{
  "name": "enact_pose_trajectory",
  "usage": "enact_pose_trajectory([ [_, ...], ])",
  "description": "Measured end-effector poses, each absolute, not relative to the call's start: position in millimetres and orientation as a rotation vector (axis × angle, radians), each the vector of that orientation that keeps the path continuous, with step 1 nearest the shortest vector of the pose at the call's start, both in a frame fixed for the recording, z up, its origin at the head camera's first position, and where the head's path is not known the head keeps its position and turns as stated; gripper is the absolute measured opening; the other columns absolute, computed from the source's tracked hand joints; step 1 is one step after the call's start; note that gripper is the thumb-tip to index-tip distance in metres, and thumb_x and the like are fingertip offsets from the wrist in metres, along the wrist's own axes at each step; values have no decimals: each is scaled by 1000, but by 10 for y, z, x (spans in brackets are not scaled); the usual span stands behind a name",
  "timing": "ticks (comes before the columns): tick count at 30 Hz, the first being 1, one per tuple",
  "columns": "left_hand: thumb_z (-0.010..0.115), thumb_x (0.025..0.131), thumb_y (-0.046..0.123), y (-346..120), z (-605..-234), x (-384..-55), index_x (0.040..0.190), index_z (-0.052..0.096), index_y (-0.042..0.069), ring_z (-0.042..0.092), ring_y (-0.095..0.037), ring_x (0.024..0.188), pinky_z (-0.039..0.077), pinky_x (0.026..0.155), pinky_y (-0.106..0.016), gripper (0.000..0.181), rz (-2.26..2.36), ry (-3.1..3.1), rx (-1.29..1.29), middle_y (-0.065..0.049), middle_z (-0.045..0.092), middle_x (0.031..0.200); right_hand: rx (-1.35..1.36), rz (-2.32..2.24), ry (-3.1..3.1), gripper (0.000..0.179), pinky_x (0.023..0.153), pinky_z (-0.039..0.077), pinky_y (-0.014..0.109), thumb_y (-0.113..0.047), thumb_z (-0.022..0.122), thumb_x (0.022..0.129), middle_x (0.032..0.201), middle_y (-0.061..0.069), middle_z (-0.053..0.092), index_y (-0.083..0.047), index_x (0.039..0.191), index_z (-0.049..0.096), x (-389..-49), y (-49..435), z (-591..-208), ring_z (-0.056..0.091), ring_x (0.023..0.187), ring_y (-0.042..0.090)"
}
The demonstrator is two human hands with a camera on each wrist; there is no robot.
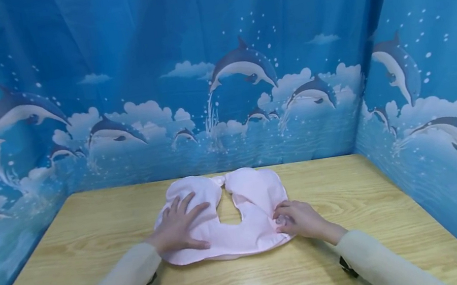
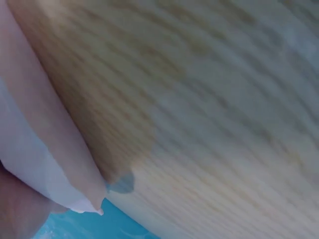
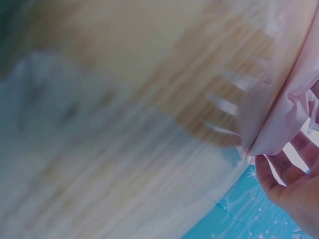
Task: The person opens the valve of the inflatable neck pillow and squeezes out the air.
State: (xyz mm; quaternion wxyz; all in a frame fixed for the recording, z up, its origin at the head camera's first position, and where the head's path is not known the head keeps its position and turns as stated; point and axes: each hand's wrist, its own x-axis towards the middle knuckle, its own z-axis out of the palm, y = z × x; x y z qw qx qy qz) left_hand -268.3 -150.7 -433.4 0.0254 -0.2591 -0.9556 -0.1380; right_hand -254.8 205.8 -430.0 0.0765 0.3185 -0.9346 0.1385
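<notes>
A pale pink cloth bib (image 1: 234, 237) lies spread on the wooden table, its two rounded lobes meeting at the far side around a neck opening. My left hand (image 1: 179, 225) rests on its left part with fingers spread. At the right edge, my right hand (image 1: 301, 219) pinches the fabric between thumb and bent fingers, beside a small grey print. The left wrist view has the bib's edge (image 2: 30, 114) along its left side, with part of the hand below. In the right wrist view, fingers (image 3: 266, 174) meet a folded corner of the bib (image 3: 279, 124).
The wooden table (image 1: 353, 192) extends around the bib on all sides. Blue curtains (image 1: 149, 35) printed with dolphins and clouds hang along the back and both sides of the table. A bright reflection shows near the table's front.
</notes>
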Motion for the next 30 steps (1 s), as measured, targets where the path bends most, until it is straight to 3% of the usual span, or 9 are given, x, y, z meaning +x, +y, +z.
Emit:
enact_pose_trajectory([
  [15, 57, 59, 80, -1456, -4453, -2713, 138, 35, 35, 16, -52, 131, 27, 92, -70, 93, -357, -2842, -794, -15, 16, 150, 942, 425, -2821, 25, 83, 47, 42, -34, 71, 77, 107, 4, 63, -17, 94, 66, -2562, 2061, -4316, 60, 96, 25],
  [30, 55, 61, 80, -1455, -4455, -2718, 136, 37, 35, 13, -49, 133, 24, 93, -72, 90, -330, -2853, -766, -14, 14, 151, 930, 426, -2835, 25, 83, 47, 42, -34, 71, 76, 106, 3, 63, -17, 94, 66, -2559, 2057, -4306, 60, 96, 24],
])
